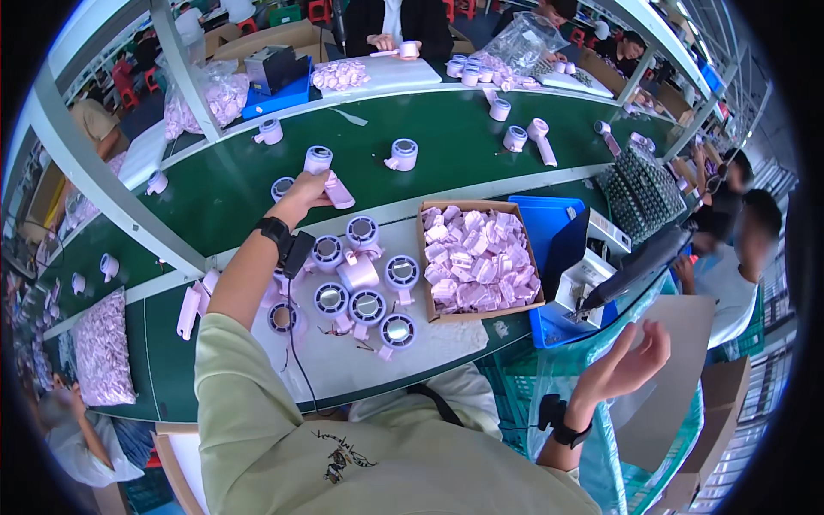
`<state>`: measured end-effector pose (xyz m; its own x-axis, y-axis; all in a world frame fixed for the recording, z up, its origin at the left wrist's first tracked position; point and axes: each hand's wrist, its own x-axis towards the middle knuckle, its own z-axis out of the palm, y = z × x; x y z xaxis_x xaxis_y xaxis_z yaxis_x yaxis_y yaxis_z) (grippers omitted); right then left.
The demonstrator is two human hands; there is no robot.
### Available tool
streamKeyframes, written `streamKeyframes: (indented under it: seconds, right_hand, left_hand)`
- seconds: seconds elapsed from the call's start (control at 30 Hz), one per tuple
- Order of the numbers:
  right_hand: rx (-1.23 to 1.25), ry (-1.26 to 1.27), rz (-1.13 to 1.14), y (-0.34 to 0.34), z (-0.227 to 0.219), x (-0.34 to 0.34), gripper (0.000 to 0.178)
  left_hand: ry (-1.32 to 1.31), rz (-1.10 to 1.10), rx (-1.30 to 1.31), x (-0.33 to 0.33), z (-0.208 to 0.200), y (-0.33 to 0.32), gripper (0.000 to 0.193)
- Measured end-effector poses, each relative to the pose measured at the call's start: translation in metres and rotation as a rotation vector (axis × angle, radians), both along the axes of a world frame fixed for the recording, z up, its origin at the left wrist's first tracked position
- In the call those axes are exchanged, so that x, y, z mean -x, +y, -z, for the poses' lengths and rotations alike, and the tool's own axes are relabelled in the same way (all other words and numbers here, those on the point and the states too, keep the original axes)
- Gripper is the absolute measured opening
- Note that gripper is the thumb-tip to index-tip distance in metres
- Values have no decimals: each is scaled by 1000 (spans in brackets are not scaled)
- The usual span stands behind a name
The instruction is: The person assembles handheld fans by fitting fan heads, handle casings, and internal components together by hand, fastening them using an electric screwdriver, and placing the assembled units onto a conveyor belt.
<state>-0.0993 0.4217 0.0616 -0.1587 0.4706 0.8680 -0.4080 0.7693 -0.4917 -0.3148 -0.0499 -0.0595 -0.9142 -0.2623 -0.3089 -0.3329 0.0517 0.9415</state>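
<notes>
- Fingers of the left hand (300, 196) grip a lilac plastic round-headed handheld fan (341, 193) at the green belt (455, 154), one apparently assembled.
- Right hand (631, 354) loosely curled, empty.
- Lilac round fan heads (367, 306) crowd the white board (446, 341): plenty left, seemingly.

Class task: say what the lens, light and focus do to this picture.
Head view: fisheye distortion bows the white metal post and arches the green worktop; black fills the corners. Head view: highlights glint on the clear plastic bag. Head view: the left hand and the pink handheld fan it holds look fairly clear; the far background looks softer.
</notes>
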Motion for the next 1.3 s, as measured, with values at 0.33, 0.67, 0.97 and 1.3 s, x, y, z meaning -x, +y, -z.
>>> streamKeyframes:
  seconds: [0.33, 0.67, 0.97, 1.3]
  right_hand:
    - [-728, -669, -790, -234, -148, 268, 34]
    - [-1001, -1182, -235, -6, 113, 623, 59]
    - [-1038, -1400, -307, 105, 167, 646, 40]
    - [-963, -1100, -377, -78, 3, 499, 49]
  left_hand:
    - [156, 158, 201, -147, -107, -5, 42]
    - [-107, -424, 1140, -373, -69, -6, 34]
    - [-208, -437, 1069, -352, -45, -71, 72]
    - [37, -443, 1110, -336, 0, -117, 58]
